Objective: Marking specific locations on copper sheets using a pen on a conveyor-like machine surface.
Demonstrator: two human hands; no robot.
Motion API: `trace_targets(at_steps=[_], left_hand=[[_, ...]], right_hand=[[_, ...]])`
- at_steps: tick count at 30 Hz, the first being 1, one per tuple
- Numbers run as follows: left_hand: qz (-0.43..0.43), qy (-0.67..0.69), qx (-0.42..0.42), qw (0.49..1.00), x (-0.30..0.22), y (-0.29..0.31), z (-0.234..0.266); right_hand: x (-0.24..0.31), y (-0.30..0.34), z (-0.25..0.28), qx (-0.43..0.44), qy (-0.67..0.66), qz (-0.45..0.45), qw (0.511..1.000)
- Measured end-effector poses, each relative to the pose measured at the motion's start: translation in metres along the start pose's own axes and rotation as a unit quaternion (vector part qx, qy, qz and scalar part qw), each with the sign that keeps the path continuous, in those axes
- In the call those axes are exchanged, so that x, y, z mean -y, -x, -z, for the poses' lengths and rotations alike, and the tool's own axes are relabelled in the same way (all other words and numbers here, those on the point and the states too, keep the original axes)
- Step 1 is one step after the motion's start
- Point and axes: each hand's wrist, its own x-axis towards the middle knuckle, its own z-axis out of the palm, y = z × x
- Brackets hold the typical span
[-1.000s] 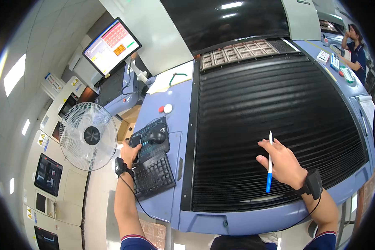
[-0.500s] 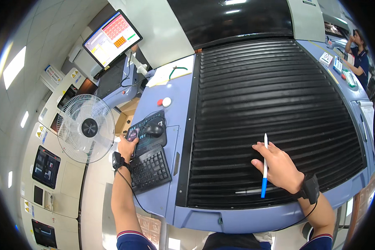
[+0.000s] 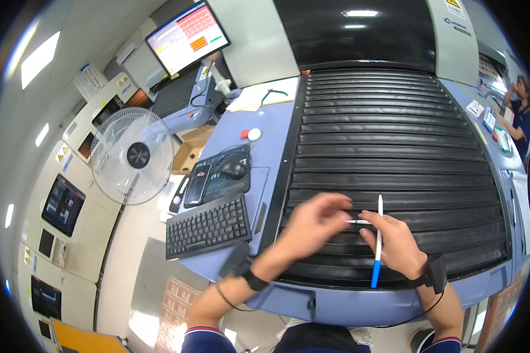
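Observation:
Both my hands are over the black ribbed cover (image 3: 394, 141) near its front edge. In my right hand (image 3: 397, 244) is a white pen (image 3: 377, 259) with a blue end, held between bent fingers and pointing away from me. My left hand (image 3: 315, 226), smeared by motion, comes in from the left with curved fingers close to the right fingertips. A thin whitish stick (image 3: 359, 222) bridges the small gap between the hands; whether the left fingers grip it I cannot tell.
On the blue ledge to the left lie a black keyboard (image 3: 209, 226), a phone (image 3: 198, 185), a mouse (image 3: 234, 169) and red and white round pieces (image 3: 254, 135). Farther back are green-handled pliers (image 3: 273, 94) on paper and a monitor (image 3: 188, 38). A fan (image 3: 133, 156) stands left; a person (image 3: 519, 115) is far right.
My left hand has left the phone beside the mouse and swung right, up to my right hand. The right hand keeps the pen. A thin stick now shows between the hands. The view has shifted.

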Motion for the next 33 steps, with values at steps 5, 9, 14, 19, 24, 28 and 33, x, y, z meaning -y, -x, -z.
trace_targets(at_steps=[5, 9, 14, 19, 24, 28, 33], left_hand=[[-0.135, -0.083, -0.016, 0.987, 0.019, -0.001, -0.047], [-0.179, -0.158, -0.026, 0.971, 0.032, 0.002, -0.043], [-0.166, -0.160, -0.037, 0.972, 0.035, 0.004, -0.042], [-0.179, -0.152, -0.032, 0.972, 0.037, 0.002, -0.043], [-0.187, -0.154, -0.033, 0.970, 0.033, 0.002, -0.042], [-0.197, -0.165, -0.029, 0.966, 0.033, 0.004, -0.041], [-0.168, -0.139, -0.045, 0.975, 0.034, 0.007, -0.041]], right_hand=[[0.000, 0.005, -0.003, -0.027, 0.008, 0.018, 0.999], [-0.003, 0.008, -0.008, 0.002, 0.008, 0.026, 1.000], [-0.006, 0.006, -0.009, 0.006, -0.002, 0.039, 0.999], [-0.012, 0.007, -0.010, 0.014, -0.010, 0.033, 0.999], [-0.011, 0.009, -0.010, 0.013, -0.007, 0.029, 0.999], [-0.007, 0.007, -0.011, 0.007, -0.017, 0.029, 0.999], [-0.005, 0.007, -0.008, -0.008, -0.020, 0.010, 1.000]])
